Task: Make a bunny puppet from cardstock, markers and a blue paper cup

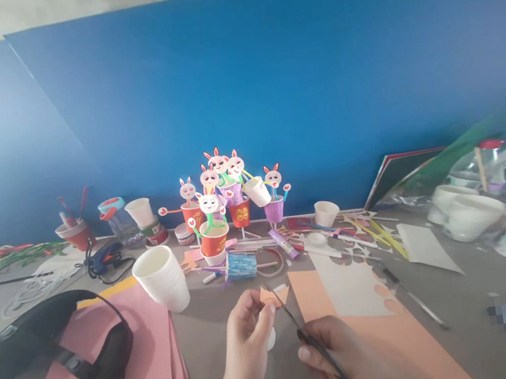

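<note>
Right hand [332, 344] nearest, fingers curled round dark-handled scissors [322, 354], blades at an orange paper scrap [267, 297] pinched by the left hand [252, 332] above the table [208, 344], left of an orange sheet [311, 297].

A single camera on the person's head looks forward and down across the grey table [203, 342]; the left hand [250, 329] and the right hand [332, 347] reach in from the bottom edge, close to the lens – low and around the middle; the rabbit-faced cups [214, 241] stand farther off, near the centre; beyond them the blue panel [312, 70] faces the camera and fills most of the upper half, its top edge rising slightly rightward; the view is wide – a black curved object [22, 350] looms near at left.
</note>
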Demonstrator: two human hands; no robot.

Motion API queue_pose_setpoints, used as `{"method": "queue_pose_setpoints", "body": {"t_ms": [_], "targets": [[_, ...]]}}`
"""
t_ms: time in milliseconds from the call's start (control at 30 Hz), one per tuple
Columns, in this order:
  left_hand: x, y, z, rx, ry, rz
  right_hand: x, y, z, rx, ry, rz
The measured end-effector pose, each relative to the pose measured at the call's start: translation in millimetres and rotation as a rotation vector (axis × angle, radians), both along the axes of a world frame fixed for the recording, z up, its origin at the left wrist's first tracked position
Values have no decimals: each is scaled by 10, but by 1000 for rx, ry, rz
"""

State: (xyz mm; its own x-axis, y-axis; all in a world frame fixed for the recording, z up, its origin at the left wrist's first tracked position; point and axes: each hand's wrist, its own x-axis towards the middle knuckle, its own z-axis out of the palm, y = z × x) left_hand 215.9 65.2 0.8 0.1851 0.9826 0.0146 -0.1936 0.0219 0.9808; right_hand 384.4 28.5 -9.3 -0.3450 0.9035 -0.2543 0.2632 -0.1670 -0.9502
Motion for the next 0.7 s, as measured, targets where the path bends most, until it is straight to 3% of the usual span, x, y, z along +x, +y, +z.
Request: {"method": "queue_pose_setpoints", "body": {"t_ms": [333, 700], "targets": [[-16, 9, -36, -44, 5, -32, 53, -4, -78, -27, 3, 3], [-47, 30, 30, -6, 62, -77, 80, -16, 140, -46, -98, 12]]}}
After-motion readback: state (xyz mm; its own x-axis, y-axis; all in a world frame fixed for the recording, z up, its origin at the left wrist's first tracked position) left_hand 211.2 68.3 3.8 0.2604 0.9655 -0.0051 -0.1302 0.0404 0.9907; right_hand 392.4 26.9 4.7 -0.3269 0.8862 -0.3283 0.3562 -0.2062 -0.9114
